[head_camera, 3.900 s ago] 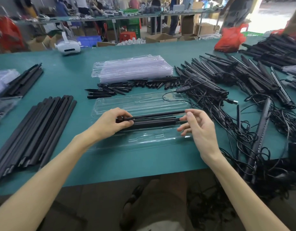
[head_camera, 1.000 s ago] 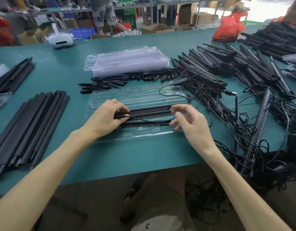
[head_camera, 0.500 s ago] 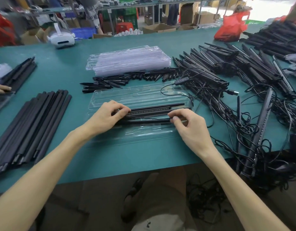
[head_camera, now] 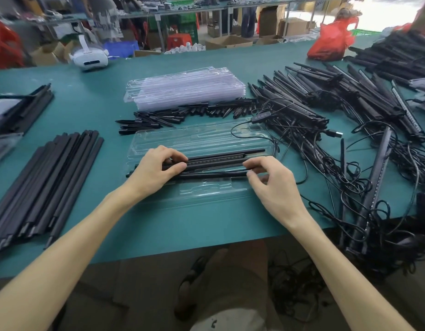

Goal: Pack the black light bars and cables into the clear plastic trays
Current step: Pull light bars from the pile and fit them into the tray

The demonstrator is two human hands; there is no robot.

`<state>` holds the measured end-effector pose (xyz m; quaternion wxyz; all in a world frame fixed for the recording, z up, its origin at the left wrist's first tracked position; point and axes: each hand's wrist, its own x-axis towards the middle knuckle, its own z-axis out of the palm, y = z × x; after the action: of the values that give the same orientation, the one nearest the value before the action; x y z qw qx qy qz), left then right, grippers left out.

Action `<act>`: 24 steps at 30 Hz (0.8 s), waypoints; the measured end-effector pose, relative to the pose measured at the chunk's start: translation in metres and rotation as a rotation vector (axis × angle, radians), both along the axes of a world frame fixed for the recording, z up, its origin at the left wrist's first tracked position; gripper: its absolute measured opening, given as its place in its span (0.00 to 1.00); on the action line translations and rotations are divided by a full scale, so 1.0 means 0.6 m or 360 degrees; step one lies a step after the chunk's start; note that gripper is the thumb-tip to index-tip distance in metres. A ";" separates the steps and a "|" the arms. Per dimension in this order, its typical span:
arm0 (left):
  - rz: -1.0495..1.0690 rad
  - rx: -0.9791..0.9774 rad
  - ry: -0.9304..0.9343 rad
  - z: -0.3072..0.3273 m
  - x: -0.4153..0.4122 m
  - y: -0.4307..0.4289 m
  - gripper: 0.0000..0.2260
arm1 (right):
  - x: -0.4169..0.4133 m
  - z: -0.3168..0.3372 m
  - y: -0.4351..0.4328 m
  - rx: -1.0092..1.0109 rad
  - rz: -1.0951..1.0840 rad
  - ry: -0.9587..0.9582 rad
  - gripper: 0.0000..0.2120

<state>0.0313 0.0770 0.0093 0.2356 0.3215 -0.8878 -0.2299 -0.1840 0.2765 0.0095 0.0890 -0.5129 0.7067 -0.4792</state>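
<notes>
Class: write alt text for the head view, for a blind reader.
A person's left hand and right hand hold black light bars at each end in a clear plastic tray on a green table. Cabled bars pile at right.

A single wide-angle view comes from the person's head, at the near edge of the teal desk (head_camera: 194, 225), facing forward and steeply down. It sits close above the clear tray (head_camera: 206, 137), close enough to show the dotted strip on the light bar (head_camera: 213, 160) in it. The left hand (head_camera: 156, 168) and right hand (head_camera: 276, 187) reach to the tray from the bottom corners. Nearer than the tray, the person's lap (head_camera: 230, 283) shows; beyond it the desk runs to a white headset (head_camera: 90, 59) and shelving (head_camera: 206, 5).
</notes>
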 end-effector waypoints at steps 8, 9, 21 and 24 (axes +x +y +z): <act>0.0112 0.0014 0.0109 0.011 0.011 0.000 0.04 | -0.002 -0.005 0.000 0.0030 0.0034 0.0067 0.08; 0.0204 -0.0011 0.0170 0.017 0.019 -0.006 0.04 | -0.003 -0.006 0.000 0.0031 0.0037 0.0070 0.08; 0.0724 -0.0216 0.0102 0.040 0.047 -0.088 0.07 | 0.004 -0.008 -0.005 0.0047 0.0063 0.0101 0.08; 0.0612 -0.0278 0.0079 0.039 0.017 -0.087 0.07 | 0.005 -0.009 -0.005 0.0053 0.0061 0.0123 0.08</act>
<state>0.0416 0.0245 0.0328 0.3239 0.4578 -0.8205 -0.1108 -0.1812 0.2738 0.0039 0.0794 -0.5429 0.7075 -0.4453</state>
